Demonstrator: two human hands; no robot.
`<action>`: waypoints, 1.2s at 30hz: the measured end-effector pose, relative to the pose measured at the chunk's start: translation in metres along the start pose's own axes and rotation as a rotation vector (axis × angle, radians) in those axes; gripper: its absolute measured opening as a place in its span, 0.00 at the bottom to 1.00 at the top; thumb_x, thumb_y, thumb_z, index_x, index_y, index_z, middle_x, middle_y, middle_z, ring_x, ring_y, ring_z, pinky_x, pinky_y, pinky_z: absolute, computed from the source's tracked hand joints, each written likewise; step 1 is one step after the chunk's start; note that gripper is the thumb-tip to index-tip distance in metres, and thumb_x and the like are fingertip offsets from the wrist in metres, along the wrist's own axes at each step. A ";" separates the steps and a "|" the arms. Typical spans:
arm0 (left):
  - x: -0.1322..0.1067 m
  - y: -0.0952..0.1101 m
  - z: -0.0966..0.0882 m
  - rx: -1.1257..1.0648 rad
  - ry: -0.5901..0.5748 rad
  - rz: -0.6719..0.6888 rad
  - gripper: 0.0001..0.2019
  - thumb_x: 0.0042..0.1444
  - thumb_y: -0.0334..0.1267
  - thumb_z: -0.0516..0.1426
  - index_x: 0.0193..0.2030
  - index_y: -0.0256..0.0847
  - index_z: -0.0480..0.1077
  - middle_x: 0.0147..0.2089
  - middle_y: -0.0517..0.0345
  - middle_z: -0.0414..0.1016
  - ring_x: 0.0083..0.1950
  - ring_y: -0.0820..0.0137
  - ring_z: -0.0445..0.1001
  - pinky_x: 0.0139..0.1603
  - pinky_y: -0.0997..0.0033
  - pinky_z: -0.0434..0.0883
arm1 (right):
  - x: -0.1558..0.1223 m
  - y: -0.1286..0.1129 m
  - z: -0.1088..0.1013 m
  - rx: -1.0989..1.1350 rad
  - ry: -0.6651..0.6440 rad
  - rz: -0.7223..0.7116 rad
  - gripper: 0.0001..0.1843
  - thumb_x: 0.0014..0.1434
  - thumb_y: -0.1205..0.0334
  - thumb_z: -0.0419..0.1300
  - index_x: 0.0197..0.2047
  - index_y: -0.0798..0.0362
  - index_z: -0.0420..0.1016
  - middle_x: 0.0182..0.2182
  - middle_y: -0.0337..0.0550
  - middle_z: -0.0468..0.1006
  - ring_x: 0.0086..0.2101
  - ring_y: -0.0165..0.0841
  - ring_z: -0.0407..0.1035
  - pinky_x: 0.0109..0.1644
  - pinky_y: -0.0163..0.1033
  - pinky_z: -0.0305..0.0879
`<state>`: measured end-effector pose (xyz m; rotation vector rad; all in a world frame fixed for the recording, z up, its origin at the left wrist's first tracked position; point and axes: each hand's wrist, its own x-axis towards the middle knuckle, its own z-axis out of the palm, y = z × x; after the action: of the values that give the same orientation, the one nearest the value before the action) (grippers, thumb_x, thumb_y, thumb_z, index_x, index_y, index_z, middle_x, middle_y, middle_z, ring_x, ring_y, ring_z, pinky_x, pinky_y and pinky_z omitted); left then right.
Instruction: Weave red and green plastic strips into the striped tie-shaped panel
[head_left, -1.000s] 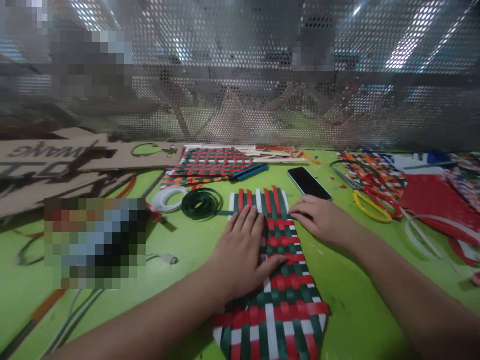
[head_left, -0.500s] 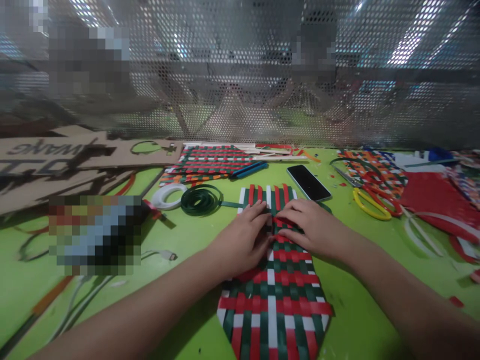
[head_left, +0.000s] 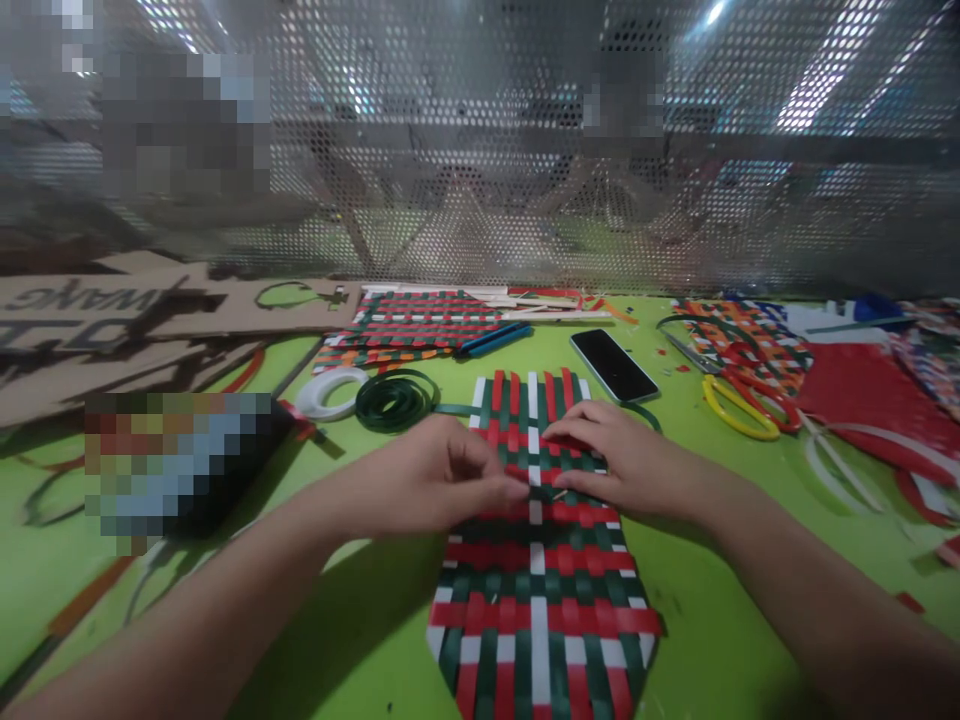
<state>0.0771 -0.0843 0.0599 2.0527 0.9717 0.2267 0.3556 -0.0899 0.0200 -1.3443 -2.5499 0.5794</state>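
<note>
A flat woven piece [head_left: 536, 580] of red, green and white strips lies in front of me, its loose strip ends pointing away. My left hand [head_left: 442, 480] hovers over its left side, thumb and fingers drawn together in a pinch; whatever they hold, if anything, is hidden. On the upper right of the weave rests my right hand [head_left: 630, 455], thumb and fingers stretched out and apart. A small pale sliver shows by its thumb. Behind the left hand, a coil of green strip [head_left: 394, 400] has its tail running to the weave.
A white roll [head_left: 330, 393] is beside the coil. A phone [head_left: 615, 365] lies behind my right hand. Yellow and red-handled scissors [head_left: 739, 405] are at right, near a red piece [head_left: 874, 400]. Cardboard [head_left: 247, 310] and another woven piece [head_left: 424, 325] lie before a perforated metal screen [head_left: 480, 200].
My left hand has lifted off the weave and moved left and slightly toward me, its fingers curling. More of the upper weave shows. My right hand stays nearly where it was.
</note>
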 end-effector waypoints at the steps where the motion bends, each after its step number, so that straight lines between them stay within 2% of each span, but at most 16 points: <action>1: 0.002 -0.005 -0.003 0.117 0.078 0.047 0.15 0.64 0.50 0.59 0.44 0.45 0.83 0.44 0.54 0.83 0.44 0.63 0.80 0.47 0.64 0.77 | 0.000 -0.001 0.001 -0.004 -0.001 0.013 0.24 0.65 0.49 0.63 0.62 0.44 0.72 0.54 0.48 0.73 0.52 0.43 0.69 0.57 0.48 0.68; 3: 0.006 -0.015 -0.003 0.330 0.174 0.096 0.16 0.62 0.48 0.61 0.53 0.48 0.80 0.55 0.53 0.80 0.54 0.59 0.78 0.58 0.59 0.74 | 0.000 -0.004 0.002 -0.013 0.006 0.038 0.23 0.66 0.49 0.62 0.62 0.44 0.73 0.54 0.48 0.73 0.52 0.43 0.69 0.57 0.48 0.67; 7: 0.008 -0.026 0.006 0.516 0.159 0.018 0.18 0.62 0.47 0.60 0.55 0.45 0.78 0.57 0.46 0.76 0.55 0.54 0.76 0.57 0.56 0.75 | -0.001 -0.009 0.004 -0.024 0.014 0.062 0.21 0.67 0.51 0.61 0.62 0.44 0.73 0.54 0.48 0.73 0.52 0.43 0.69 0.58 0.49 0.67; 14: 0.004 -0.021 0.007 0.537 0.137 0.006 0.15 0.62 0.43 0.59 0.53 0.44 0.76 0.52 0.48 0.76 0.54 0.55 0.75 0.54 0.57 0.74 | -0.001 -0.009 0.003 -0.020 -0.001 0.058 0.19 0.68 0.55 0.60 0.60 0.43 0.73 0.53 0.47 0.73 0.51 0.42 0.69 0.56 0.47 0.68; 21: 0.013 -0.026 0.021 0.631 0.213 0.071 0.20 0.65 0.48 0.57 0.60 0.42 0.71 0.54 0.46 0.73 0.56 0.53 0.71 0.58 0.52 0.70 | -0.001 -0.007 0.008 -0.015 0.002 0.066 0.21 0.67 0.51 0.60 0.61 0.43 0.71 0.55 0.47 0.72 0.53 0.43 0.68 0.58 0.49 0.67; 28: 0.015 -0.029 0.029 0.619 0.252 0.082 0.17 0.66 0.51 0.56 0.52 0.40 0.71 0.51 0.47 0.71 0.53 0.55 0.69 0.57 0.51 0.70 | 0.000 -0.009 0.008 0.014 0.007 0.065 0.20 0.68 0.52 0.60 0.61 0.42 0.72 0.55 0.47 0.72 0.54 0.42 0.67 0.59 0.49 0.66; 30: 0.015 -0.031 0.028 0.640 0.285 0.082 0.19 0.64 0.53 0.58 0.53 0.41 0.71 0.54 0.45 0.70 0.55 0.53 0.68 0.59 0.49 0.69 | 0.000 -0.008 0.007 -0.002 0.028 0.031 0.19 0.67 0.52 0.61 0.59 0.42 0.73 0.56 0.47 0.72 0.56 0.43 0.66 0.60 0.50 0.65; 32: 0.015 -0.035 0.027 0.677 0.337 0.090 0.25 0.61 0.55 0.60 0.58 0.42 0.69 0.62 0.42 0.67 0.62 0.49 0.65 0.64 0.45 0.66 | 0.001 -0.006 0.006 -0.024 0.055 -0.013 0.20 0.66 0.49 0.62 0.59 0.43 0.74 0.58 0.48 0.71 0.59 0.45 0.63 0.63 0.52 0.63; 34: 0.016 -0.039 0.027 0.689 0.358 0.090 0.32 0.60 0.58 0.60 0.65 0.42 0.65 0.68 0.41 0.63 0.67 0.47 0.62 0.68 0.44 0.63 | 0.002 -0.003 0.006 -0.031 0.073 -0.035 0.25 0.64 0.46 0.64 0.61 0.45 0.72 0.61 0.50 0.70 0.61 0.47 0.62 0.65 0.54 0.62; 36: 0.017 -0.042 0.028 0.670 0.325 0.075 0.33 0.62 0.60 0.57 0.67 0.41 0.64 0.69 0.41 0.63 0.68 0.48 0.63 0.67 0.45 0.65 | 0.003 0.000 0.005 -0.023 0.070 -0.028 0.31 0.62 0.44 0.65 0.64 0.47 0.69 0.61 0.51 0.71 0.61 0.47 0.62 0.65 0.54 0.62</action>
<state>0.0781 -0.0747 0.0079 2.7230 1.2931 0.3114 0.3523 -0.0888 0.0151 -1.3108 -2.5225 0.4909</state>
